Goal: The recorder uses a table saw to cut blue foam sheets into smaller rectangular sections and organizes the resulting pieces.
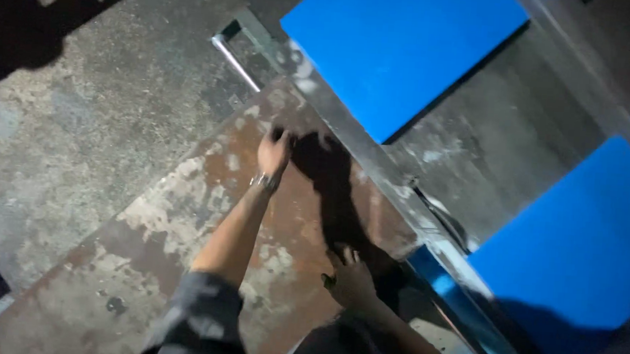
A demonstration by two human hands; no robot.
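Concrete floor point(78, 111); both hands press rusty metal sheet point(181, 227).

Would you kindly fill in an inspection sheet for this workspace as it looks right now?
Surface: rusty metal sheet, patchy brown and grey, lying over a stained concrete floor.
Job's things: the sheet; both hands rest flat on it near its far edge.
Clutter: a metal bar beyond the sheet's top corner.
Grippers: left hand spread open on the sheet, band at the wrist; right hand open, fingers splayed.
Cables: a dark cable-like line by the metal rail; too dim to be sure.
Surroundings: two blue panels; dim light, strong hand shadows.
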